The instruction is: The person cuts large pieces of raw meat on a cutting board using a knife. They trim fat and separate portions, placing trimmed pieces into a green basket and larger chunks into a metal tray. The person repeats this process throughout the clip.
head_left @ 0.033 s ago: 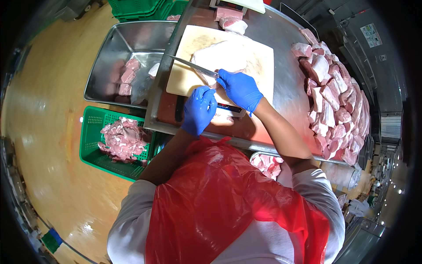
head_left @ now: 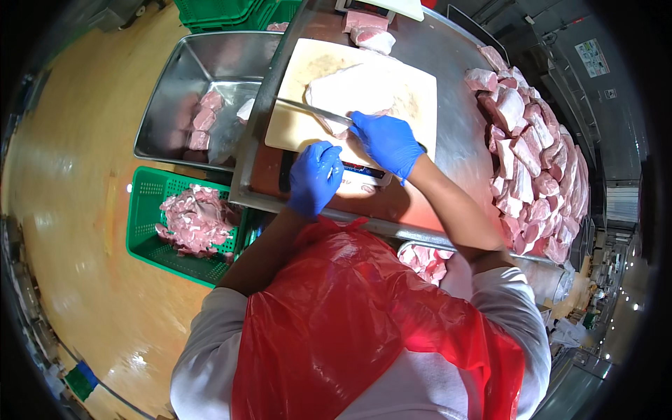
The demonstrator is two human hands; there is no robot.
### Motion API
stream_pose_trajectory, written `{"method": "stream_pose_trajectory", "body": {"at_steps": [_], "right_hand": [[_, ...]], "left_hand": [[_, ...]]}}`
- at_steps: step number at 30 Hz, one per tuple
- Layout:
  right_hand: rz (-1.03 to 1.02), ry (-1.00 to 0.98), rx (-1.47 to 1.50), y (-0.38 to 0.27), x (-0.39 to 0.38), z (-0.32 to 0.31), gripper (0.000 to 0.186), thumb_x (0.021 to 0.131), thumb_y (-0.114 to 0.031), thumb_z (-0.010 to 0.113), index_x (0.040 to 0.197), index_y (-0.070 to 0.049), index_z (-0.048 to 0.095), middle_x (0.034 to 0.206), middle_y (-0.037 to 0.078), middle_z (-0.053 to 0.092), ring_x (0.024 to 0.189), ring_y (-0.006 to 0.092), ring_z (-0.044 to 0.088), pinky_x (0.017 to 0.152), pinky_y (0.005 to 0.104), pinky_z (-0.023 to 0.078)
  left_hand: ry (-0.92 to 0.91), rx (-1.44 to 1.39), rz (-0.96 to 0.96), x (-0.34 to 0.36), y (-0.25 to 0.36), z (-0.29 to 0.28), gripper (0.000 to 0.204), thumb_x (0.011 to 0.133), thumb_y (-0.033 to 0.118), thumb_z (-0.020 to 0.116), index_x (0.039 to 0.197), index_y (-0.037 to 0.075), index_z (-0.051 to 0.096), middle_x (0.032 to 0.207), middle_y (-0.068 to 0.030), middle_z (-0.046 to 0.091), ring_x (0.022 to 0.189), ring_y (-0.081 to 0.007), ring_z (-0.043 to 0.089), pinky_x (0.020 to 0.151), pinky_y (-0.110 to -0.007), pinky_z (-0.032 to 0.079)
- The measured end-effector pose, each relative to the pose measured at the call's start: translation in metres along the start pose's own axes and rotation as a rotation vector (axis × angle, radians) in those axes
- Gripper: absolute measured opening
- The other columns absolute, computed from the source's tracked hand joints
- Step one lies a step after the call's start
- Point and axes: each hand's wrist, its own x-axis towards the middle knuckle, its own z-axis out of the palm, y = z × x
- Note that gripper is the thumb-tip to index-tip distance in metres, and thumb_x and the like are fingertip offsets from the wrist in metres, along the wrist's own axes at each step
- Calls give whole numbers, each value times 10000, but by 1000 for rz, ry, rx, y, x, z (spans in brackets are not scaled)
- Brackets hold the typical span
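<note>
In the head view, the right hand (head_left: 387,145) is wrapped around a knife (head_left: 313,110), its blade slanting over the near side of a pale meat slab (head_left: 343,88) on the cutting board (head_left: 285,127), which lies on the bench (head_left: 458,133). The left hand (head_left: 316,180), apart from it, curls near a scale (head_left: 371,175); whether it grips anything cannot be told.
</note>
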Motion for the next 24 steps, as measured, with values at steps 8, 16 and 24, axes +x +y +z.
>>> {"method": "stream_pose_trajectory", "body": {"at_steps": [8, 16, 24], "right_hand": [[-8, -116, -250, 120, -88, -17, 159, 1008, -215, 527, 1101, -98, 582, 851, 215, 675, 736, 414, 671, 641, 504, 526], [195, 330, 294, 84, -55, -11, 216, 1032, -238, 547, 1056, -24, 571, 872, 279, 644, 830, 497, 619, 653, 504, 491], [200, 266, 197, 67, -69, 2, 208, 1020, -252, 552, 1007, -44, 540, 821, 282, 632, 755, 501, 608, 639, 553, 475]], "left_hand": [[96, 96, -101, -19, -8, -27, 232, 819, 41, 693, 1047, 84, 683, 994, -129, 677, 863, -320, 679, 748, -408, 566], [-102, 237, 146, 25, 43, 44, 189, 876, 185, 667, 1046, 106, 691, 1054, -74, 665, 913, -258, 668, 755, -376, 563], [20, -71, 131, 45, -39, 26, 160, 786, 51, 754, 920, 84, 673, 959, -64, 644, 836, -255, 640, 724, -361, 542]]}}
